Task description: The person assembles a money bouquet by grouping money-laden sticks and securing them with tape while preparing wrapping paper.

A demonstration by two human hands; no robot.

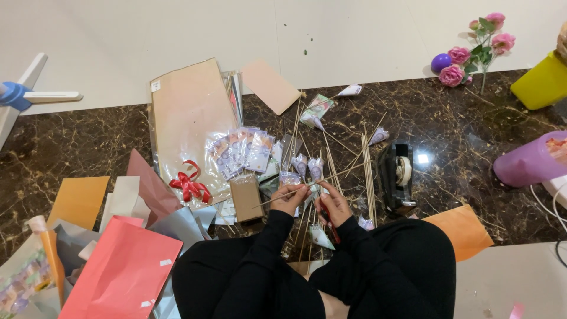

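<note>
I sit on a dark marble floor in black sleeves. My left hand (290, 198) pinches a thin wooden skewer (342, 172) that runs up to the right. My right hand (333, 204) is closed beside it, fingertips on the same skewer, with a red-handled tool (334, 233) under its palm. Small banknotes rolled into cones (308, 166) lie just beyond my fingers. A fan of flat banknotes (242, 150) rests to the left of them. More skewers (369, 171) lie loose to the right.
A black tape dispenser (400, 176) stands right of my hands. A small brown box (246, 199), a red ribbon bow (189, 185), clear-wrapped brown paper (190, 115) and coloured sheets (124, 274) lie left. Pink artificial roses (475, 50), a yellow container (540, 82) and a purple roll (528, 162) sit far right.
</note>
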